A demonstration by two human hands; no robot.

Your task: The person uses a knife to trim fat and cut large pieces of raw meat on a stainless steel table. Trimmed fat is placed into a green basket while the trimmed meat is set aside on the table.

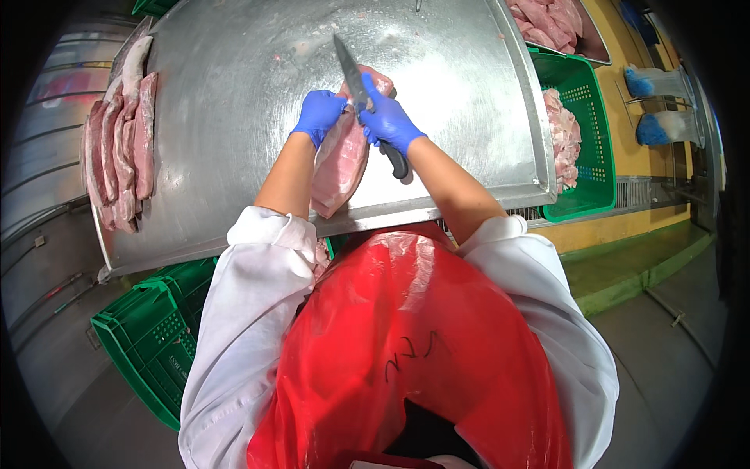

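A long pale-pink slab of meat, looking like pork loin (341,160), lies lengthwise on the steel table in front of me. My left hand (319,116), in a blue glove, is closed at its upper left edge and seems to pinch the meat there; the fingertips are partly hidden. In my right hand (388,123), also gloved in blue, is a knife (349,70) with a black handle. Its blade points away and to the left, passing over the meat, and the index finger lies along the blade's base. Whether the edge touches the meat I cannot tell.
Several long meat strips (117,148) lie at the steel table's (226,156) left edge. Right of it stands a green crate (595,141) holding meat pieces, below a metal tray of meat (547,22). Another green crate (141,328) sits low on the left.
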